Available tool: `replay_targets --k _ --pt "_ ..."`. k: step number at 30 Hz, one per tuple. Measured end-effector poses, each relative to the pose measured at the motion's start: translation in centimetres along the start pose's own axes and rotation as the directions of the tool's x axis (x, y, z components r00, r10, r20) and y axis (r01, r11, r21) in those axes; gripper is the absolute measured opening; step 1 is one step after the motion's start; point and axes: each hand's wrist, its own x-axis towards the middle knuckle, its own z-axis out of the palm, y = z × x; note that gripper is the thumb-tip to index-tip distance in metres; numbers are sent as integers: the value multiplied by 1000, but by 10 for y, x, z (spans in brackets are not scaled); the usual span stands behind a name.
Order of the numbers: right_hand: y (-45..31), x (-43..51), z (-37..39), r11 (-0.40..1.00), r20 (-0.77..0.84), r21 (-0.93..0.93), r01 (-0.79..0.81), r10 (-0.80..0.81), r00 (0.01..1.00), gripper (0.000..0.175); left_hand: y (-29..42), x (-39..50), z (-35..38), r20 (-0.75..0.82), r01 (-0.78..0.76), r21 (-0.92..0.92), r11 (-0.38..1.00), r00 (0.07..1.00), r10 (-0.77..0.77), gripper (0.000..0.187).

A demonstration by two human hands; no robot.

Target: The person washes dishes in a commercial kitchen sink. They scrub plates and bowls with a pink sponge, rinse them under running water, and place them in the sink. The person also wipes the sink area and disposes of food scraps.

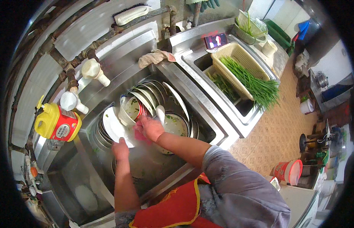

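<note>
My left hand (120,149) grips the near edge of a white plate (115,122), tilted in a metal sink basin. A pink cloth (141,135) is in my right hand (150,128), beside the plate's right side. Dirty dishes surround both hands. Just beyond the cloth leans a deep white bowl (124,112) with food scraps, a red striped bowl (142,109) against it. A white spoon (160,112) rests on a large bowl of cloudy water (175,125) with green bits. Several stacked bowls (150,91) tilt at the back.
A yellow detergent jug (47,122) stands on the left ledge, near two white taps (91,69). The left basin (77,182) holds water. A beige rag (155,57) lies behind the sink. At right, a cream basket (237,59) holds green stalks (251,81) near a propped phone (216,41).
</note>
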Motion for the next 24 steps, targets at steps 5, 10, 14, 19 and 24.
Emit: replay_targets --k 5,10,14,19,24 --pt "-5 9 21 971 305 -232 60 14 952 32 41 -29 -59 11 -15 -203 979 1000 18 54" --pt "7 18 80 920 395 -324 222 -81 915 27 36 -63 -112 -18 -47 -334 941 999 44 59" --pt "31 43 140 903 443 -355 240 -63 894 27 35 -97 -137 -132 -68 -408 910 991 15 59" --pt "11 48 103 899 498 -333 283 -87 863 27 25 -119 -147 -98 62 -614 787 983 -154 53" --pt "-21 36 4 983 422 132 -129 62 905 22 -9 -120 -107 -98 19 -649 761 989 -109 47"
